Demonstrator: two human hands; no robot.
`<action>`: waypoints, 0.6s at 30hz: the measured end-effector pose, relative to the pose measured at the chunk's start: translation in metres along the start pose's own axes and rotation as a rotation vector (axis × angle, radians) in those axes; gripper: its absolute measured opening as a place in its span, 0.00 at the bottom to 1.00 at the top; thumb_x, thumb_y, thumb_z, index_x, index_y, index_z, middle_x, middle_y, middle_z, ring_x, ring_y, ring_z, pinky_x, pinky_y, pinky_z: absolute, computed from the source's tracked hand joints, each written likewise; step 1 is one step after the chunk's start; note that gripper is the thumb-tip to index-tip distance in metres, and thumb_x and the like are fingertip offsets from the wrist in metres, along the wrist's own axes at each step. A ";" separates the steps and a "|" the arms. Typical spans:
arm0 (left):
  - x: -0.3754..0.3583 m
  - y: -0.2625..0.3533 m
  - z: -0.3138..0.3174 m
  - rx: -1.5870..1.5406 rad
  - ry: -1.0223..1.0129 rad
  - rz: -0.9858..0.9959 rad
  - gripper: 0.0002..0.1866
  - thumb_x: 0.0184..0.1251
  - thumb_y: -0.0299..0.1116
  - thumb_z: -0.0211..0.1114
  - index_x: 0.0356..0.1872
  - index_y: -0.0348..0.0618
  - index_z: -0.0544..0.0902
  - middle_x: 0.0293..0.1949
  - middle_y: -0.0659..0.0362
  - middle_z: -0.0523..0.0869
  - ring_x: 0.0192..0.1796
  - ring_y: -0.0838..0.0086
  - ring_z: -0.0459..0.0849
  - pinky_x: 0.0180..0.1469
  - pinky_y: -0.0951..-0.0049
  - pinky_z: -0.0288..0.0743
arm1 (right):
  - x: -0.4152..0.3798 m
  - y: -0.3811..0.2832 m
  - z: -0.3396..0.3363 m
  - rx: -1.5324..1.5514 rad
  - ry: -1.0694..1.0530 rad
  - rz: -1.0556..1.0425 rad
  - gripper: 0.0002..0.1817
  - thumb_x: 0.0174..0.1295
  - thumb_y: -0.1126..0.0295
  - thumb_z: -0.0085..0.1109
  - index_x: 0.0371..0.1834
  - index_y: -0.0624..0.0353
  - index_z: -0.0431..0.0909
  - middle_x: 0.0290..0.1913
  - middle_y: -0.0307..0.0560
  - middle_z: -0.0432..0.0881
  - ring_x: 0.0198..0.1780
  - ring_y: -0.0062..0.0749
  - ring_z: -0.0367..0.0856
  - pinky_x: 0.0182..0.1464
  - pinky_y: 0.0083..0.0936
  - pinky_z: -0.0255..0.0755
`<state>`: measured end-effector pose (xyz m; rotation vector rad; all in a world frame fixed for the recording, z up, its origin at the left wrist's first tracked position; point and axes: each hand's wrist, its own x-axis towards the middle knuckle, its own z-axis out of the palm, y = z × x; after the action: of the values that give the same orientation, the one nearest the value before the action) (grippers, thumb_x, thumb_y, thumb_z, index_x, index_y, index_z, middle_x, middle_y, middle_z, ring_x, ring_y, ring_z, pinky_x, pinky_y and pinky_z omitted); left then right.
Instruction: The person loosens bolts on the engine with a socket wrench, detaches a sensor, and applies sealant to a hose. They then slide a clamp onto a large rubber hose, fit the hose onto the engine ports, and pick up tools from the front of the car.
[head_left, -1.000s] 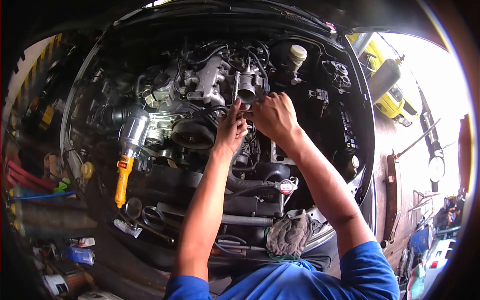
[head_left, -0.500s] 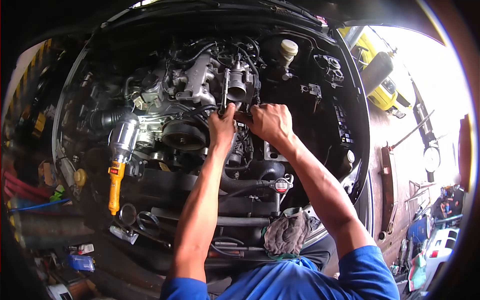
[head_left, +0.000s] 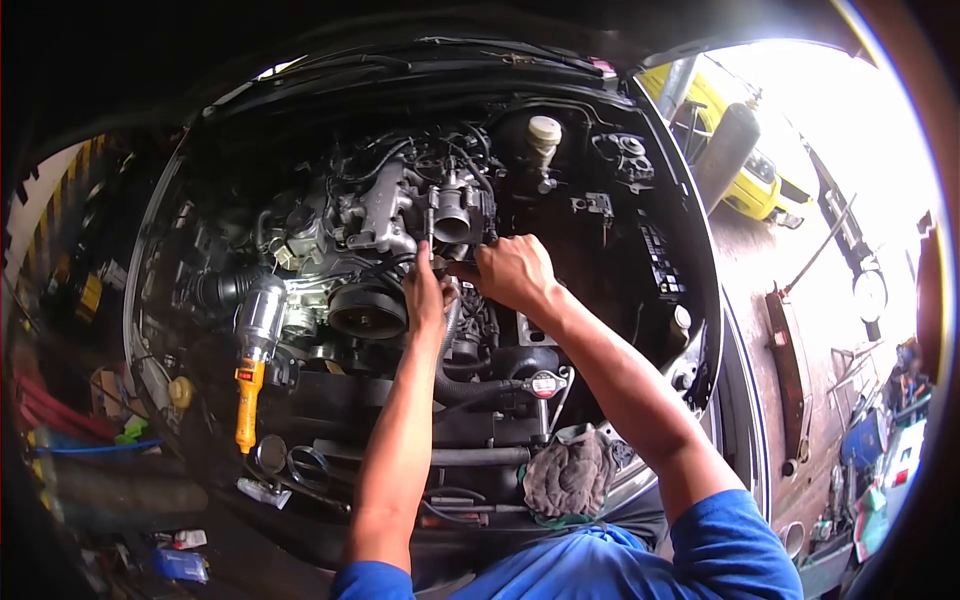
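Both my hands reach into an open engine bay, just below a silver throttle body. My left hand is closed at the lower end of a slim metal rod, its thumb pointing up along it. The rod stands beside the throttle body and looks like a socket extension. My right hand is closed close by, with a finger reaching toward the left hand. What lies in its grip is hidden. The intake manifold sits left of the rod, and a black pulley is left of my left wrist.
A yellow-handled work lamp hangs at the left of the bay. Near my body are a radiator cap and a crumpled grey cloth. A white-capped reservoir stands at the back. Beyond the right fender is a yellow vehicle.
The view has shifted, so the engine bay sits lower and further left. My left hand's fingers have shifted slightly around the rod's lower end; both hands stay below the throttle body.
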<state>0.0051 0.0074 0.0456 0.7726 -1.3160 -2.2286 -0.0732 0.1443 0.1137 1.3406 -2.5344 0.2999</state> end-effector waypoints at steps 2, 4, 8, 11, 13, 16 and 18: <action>-0.002 -0.005 -0.002 -0.076 -0.066 0.016 0.27 0.76 0.61 0.56 0.41 0.42 0.79 0.20 0.66 0.74 0.17 0.82 0.73 0.18 0.79 0.63 | -0.008 -0.003 -0.011 -0.004 -0.013 0.015 0.35 0.67 0.36 0.58 0.21 0.59 0.86 0.20 0.57 0.84 0.26 0.50 0.88 0.33 0.43 0.80; -0.017 0.007 0.014 0.073 0.009 0.009 0.25 0.78 0.57 0.55 0.40 0.42 0.80 0.21 0.64 0.76 0.18 0.80 0.74 0.18 0.79 0.64 | -0.023 0.002 -0.015 0.028 0.028 0.030 0.36 0.68 0.35 0.57 0.20 0.59 0.85 0.19 0.56 0.83 0.24 0.51 0.87 0.30 0.43 0.79; -0.012 -0.001 0.028 0.288 -0.043 0.034 0.27 0.78 0.56 0.55 0.40 0.37 0.85 0.22 0.61 0.80 0.21 0.77 0.79 0.20 0.75 0.69 | -0.044 0.016 -0.009 0.060 0.008 0.179 0.36 0.68 0.33 0.56 0.20 0.58 0.82 0.20 0.53 0.83 0.25 0.50 0.86 0.29 0.42 0.77; 0.023 -0.038 0.025 0.449 -0.068 0.412 0.30 0.79 0.56 0.55 0.37 0.32 0.84 0.23 0.52 0.83 0.24 0.67 0.85 0.23 0.67 0.74 | -0.047 0.024 -0.002 0.072 0.022 0.216 0.36 0.68 0.33 0.56 0.21 0.58 0.82 0.21 0.54 0.83 0.27 0.50 0.87 0.30 0.42 0.77; 0.026 -0.036 0.032 0.556 -0.040 0.470 0.31 0.79 0.56 0.55 0.34 0.32 0.84 0.25 0.46 0.85 0.27 0.59 0.88 0.26 0.63 0.76 | -0.048 0.029 0.002 0.091 -0.003 0.252 0.36 0.68 0.33 0.56 0.21 0.59 0.82 0.21 0.54 0.83 0.28 0.51 0.87 0.30 0.43 0.77; 0.006 -0.010 0.049 0.629 0.027 0.152 0.32 0.80 0.55 0.54 0.32 0.31 0.84 0.28 0.40 0.87 0.32 0.47 0.89 0.33 0.56 0.79 | -0.049 0.036 0.019 0.187 0.072 0.261 0.36 0.67 0.34 0.58 0.22 0.60 0.81 0.21 0.55 0.82 0.27 0.52 0.86 0.31 0.43 0.77; 0.008 -0.011 0.049 0.787 0.031 0.381 0.33 0.80 0.56 0.54 0.31 0.30 0.84 0.30 0.38 0.88 0.35 0.42 0.88 0.37 0.52 0.80 | -0.053 0.037 0.034 0.360 0.060 0.316 0.36 0.67 0.34 0.60 0.24 0.62 0.82 0.20 0.56 0.80 0.26 0.52 0.85 0.30 0.43 0.75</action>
<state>-0.0345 0.0392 0.0528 0.7103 -2.1423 -1.3735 -0.0801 0.1957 0.0625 1.0072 -2.7254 0.8801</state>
